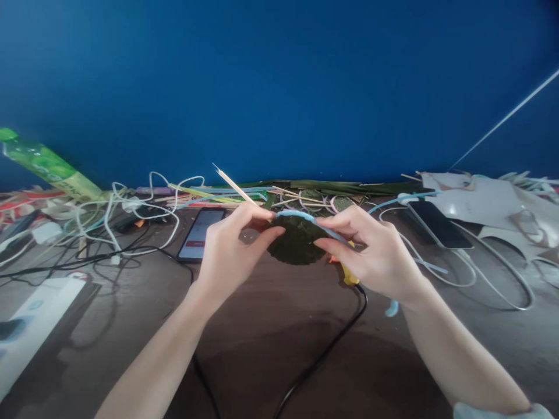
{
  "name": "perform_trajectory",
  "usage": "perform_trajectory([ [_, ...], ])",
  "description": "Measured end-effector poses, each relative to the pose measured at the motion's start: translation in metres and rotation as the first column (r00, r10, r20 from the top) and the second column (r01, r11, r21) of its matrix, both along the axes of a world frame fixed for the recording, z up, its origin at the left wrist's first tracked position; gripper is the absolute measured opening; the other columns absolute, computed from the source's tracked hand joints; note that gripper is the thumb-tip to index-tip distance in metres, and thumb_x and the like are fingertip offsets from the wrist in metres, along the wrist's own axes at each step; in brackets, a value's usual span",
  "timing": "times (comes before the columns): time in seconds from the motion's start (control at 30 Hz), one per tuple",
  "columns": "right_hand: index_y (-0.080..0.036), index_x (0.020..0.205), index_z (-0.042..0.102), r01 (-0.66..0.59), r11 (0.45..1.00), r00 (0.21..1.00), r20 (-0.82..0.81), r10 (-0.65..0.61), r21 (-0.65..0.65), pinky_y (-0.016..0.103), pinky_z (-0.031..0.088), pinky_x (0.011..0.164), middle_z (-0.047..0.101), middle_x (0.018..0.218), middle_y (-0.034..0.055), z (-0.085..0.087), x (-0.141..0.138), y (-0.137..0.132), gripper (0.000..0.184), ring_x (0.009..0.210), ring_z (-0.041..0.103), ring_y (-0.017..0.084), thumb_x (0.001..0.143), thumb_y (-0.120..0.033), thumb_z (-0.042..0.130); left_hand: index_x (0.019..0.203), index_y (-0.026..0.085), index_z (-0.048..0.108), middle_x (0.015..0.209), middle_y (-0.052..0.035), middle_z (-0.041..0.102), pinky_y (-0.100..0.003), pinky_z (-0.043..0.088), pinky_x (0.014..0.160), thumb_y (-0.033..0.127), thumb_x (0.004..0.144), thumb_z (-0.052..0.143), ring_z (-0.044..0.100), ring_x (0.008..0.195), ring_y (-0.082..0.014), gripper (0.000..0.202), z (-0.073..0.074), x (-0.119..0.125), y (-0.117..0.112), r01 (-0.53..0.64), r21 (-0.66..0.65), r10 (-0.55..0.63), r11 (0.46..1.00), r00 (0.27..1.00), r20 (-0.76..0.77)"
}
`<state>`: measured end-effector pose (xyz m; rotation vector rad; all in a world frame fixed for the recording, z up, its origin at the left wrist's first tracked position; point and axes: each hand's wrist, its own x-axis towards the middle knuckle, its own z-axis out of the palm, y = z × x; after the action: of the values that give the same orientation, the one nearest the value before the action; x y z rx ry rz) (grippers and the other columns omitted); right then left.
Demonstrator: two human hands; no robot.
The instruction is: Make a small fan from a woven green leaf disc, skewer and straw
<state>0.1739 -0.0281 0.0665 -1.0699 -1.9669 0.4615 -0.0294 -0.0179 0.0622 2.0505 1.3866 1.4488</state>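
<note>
A dark green round piece (297, 244) hangs between my two hands above the table. A light blue strip (297, 215) runs along its top edge, and its loose end passes under my right fingers. My left hand (240, 235) pinches the left edge of the round piece and the start of the strip. At the right edge, my right hand (367, 247) is closed on the strip, thumb against the green surface. A thin pale stick (238, 187) juts up behind my left hand; whether that hand holds it I cannot tell. Behind my right hand, a yellow tool (348, 274) with a black cord is partly hidden.
One phone (201, 235) lies at left, another phone (441, 224) at right. Tangled white cables (116, 221), a green-capped bottle (48, 163) and a power strip (41, 326) occupy the left. White sheets (476, 201) lie at right. A black cord (314, 364) crosses the front.
</note>
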Motion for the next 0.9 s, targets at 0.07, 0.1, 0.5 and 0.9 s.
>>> perform_trajectory([
  [0.07,-0.022,0.093,0.056,0.003,1.000,1.000,0.028,-0.004,0.025,0.022,0.049,0.050,0.068,0.081,0.0000,-0.0011,-0.0001,0.0001,0.014,0.054,0.061,0.010,0.080,-0.020,0.060,0.080,0.023,0.060,0.080,0.0021,0.066,-0.024,0.050,0.066,0.027,0.071,0.067,0.063,0.075,-0.0139,0.012,-0.0012,0.0007,0.0005,-0.007,-0.031,0.008,0.999,1.000,0.008],
  [0.1,-0.022,0.094,0.056,0.004,0.999,0.999,0.045,-0.006,0.041,0.022,0.050,0.051,0.068,0.083,0.0003,-0.0018,-0.0002,0.0001,0.014,0.054,0.062,0.010,0.080,-0.020,0.059,0.080,0.022,0.060,0.081,0.0019,0.065,-0.024,0.050,0.066,0.027,0.071,0.067,0.063,0.076,-0.0140,0.013,-0.0018,0.0011,0.0008,-0.007,-0.046,0.008,0.999,1.000,0.018],
  [0.5,-0.025,0.099,0.056,-0.002,0.987,0.990,0.138,-0.020,0.158,0.022,0.050,0.052,0.069,0.095,0.0017,-0.0084,-0.0005,0.0019,0.016,0.060,0.064,0.012,0.083,-0.023,0.054,0.075,0.020,0.055,0.083,0.0004,0.066,-0.028,0.052,0.071,0.024,0.071,0.065,0.064,0.080,-0.0170,0.011,-0.0013,0.0048,-0.0007,0.046,-0.209,-0.013,0.977,0.988,0.156],
  [0.9,-0.025,0.099,0.055,-0.013,0.981,0.980,0.196,-0.026,0.196,0.022,0.049,0.053,0.069,0.094,0.0019,-0.0082,0.0005,0.0020,0.014,0.060,0.063,0.012,0.085,-0.025,0.052,0.074,0.019,0.056,0.082,0.0001,0.065,-0.029,0.052,0.070,0.024,0.070,0.066,0.064,0.078,-0.0170,0.012,-0.0047,0.0072,0.0008,0.057,-0.244,0.003,0.968,0.971,0.237],
])
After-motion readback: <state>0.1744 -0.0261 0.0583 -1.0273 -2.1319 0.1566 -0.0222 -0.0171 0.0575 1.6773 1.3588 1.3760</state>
